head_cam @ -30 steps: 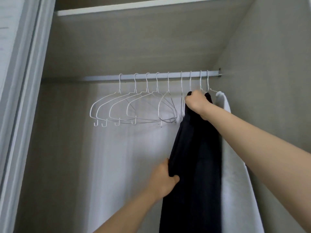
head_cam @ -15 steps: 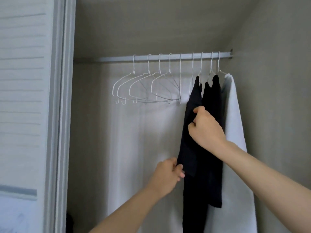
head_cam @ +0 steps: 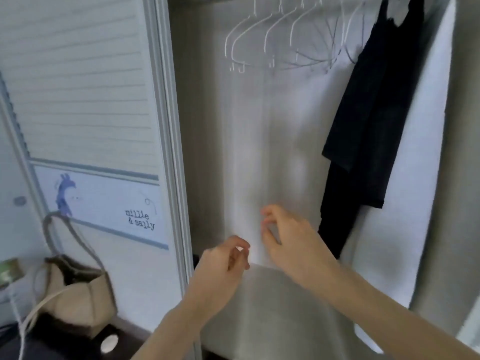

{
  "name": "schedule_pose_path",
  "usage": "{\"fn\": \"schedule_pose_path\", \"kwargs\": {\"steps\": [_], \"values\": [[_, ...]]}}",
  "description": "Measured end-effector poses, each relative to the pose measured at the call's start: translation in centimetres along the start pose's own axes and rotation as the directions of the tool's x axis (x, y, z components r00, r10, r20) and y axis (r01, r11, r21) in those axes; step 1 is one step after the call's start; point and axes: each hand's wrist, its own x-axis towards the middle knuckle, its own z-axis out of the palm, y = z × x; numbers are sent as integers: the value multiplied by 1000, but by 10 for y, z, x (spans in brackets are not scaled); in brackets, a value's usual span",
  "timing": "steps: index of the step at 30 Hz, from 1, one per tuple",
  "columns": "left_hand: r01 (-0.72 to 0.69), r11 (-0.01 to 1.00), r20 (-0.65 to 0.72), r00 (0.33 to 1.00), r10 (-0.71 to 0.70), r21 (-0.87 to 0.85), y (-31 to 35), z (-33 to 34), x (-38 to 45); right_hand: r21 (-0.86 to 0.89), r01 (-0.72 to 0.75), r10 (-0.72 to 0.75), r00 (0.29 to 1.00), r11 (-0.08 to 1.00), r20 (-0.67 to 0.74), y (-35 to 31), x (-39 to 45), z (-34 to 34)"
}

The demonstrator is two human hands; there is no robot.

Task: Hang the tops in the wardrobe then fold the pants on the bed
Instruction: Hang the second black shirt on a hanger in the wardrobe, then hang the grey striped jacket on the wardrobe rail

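Note:
Two black tops [head_cam: 368,105] hang at the right of the open wardrobe, beside a long white garment [head_cam: 405,178] against the right wall. Several bare white wire hangers [head_cam: 272,35] hang to their left. My left hand [head_cam: 223,261] and my right hand [head_cam: 288,240] hover low in front of the wardrobe's pale back panel, apart from the clothes. Both have loosely curled fingers and hold nothing. The rail is out of frame above.
The wardrobe's sliding door [head_cam: 85,126] with slats and a printed panel stands at the left. A beige bag [head_cam: 78,289] with a long strap sits low left on a dark surface. The wardrobe's right wall [head_cam: 465,152] is close to the clothes.
Both hands let go of the black top and dropped down and left. The view has tilted downward and swung left, so the rail has left the frame.

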Motion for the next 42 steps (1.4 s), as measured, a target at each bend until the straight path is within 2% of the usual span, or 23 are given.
{"fn": "schedule_pose_path", "kwargs": {"steps": [6, 9, 11, 14, 17, 19, 23, 25, 26, 28, 31, 34, 38, 42], "values": [[260, 960, -113, 962, -248, 104, -10, -25, -121, 236, 85, -130, 975, 968, 183, -22, -76, 63], [393, 913, -226, 904, -362, 113, -6, -23, -182, 382, 92, -222, 924, 919, 311, -32, -117, 85], [486, 868, -323, 841, -434, 101, 0, -11, -223, 456, 63, -264, 881, 888, 393, -35, -145, 96], [639, 768, -501, 675, -542, 30, 18, 14, -284, 539, 56, -356, 808, 840, 470, -38, -191, 102], [727, 669, -675, 418, -608, -152, 39, 51, -352, 649, 54, -495, 696, 759, 521, -37, -244, 99], [756, 583, -744, 198, -638, -299, 61, 84, -404, 706, 17, -586, 571, 708, 574, -36, -285, 97], [795, 434, -763, -56, -644, -424, 120, 140, -484, 740, -91, -682, 328, 666, 654, -32, -361, 84], [798, 371, -768, -171, -617, -475, 143, 156, -518, 757, -113, -722, 238, 644, 650, -32, -395, 76], [796, 320, -766, -260, -588, -515, 159, 166, -538, 770, -118, -750, 175, 627, 638, -35, -416, 70], [752, 281, -746, -389, -541, -596, 185, 183, -572, 802, -102, -798, 82, 589, 597, -39, -451, 56], [676, 276, -709, -524, -472, -683, 221, 215, -612, 853, -52, -854, -57, 519, 516, -48, -500, 36], [643, 237, -676, -617, -403, -728, 255, 250, -644, 892, 8, -869, -224, 451, 441, -56, -549, 18], [499, 218, -544, -759, -358, -839, 309, 301, -695, 934, 77, -839, -418, 350, 349, -72, -625, -16], [340, 212, -390, -878, -279, -916, 362, 362, -758, 952, 107, -770, -565, 288, 296, -85, -708, -56]]}}
